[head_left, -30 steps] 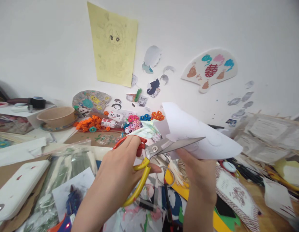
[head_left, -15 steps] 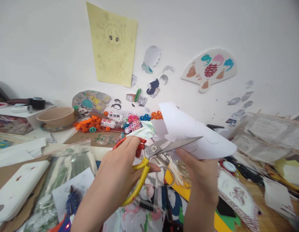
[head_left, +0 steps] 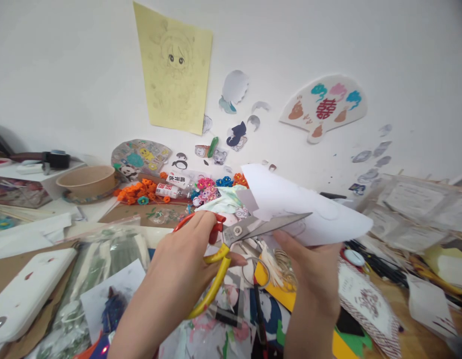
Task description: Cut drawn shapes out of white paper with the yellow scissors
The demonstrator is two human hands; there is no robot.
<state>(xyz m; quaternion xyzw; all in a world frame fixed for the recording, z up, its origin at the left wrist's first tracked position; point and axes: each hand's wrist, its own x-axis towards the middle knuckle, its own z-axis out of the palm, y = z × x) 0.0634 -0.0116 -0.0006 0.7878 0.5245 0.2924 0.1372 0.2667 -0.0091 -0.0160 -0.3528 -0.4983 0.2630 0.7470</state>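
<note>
One cutting step seems in hand: left grip point(head_left: 178, 257) clasps red-and-yellow-handled metal scissors point(head_left: 237, 231), right grip point(head_left: 316, 271) pinches curled white paper point(head_left: 290, 195) above itself, which next snip needs steady.

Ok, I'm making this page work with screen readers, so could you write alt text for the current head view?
The left hand holds scissors with red and yellow handles against white paper held by the right hand, above a cluttered table; behind, a yellow drawing hangs on a white wall.

Open air above desk clutter point(head_left: 107, 249)
</note>
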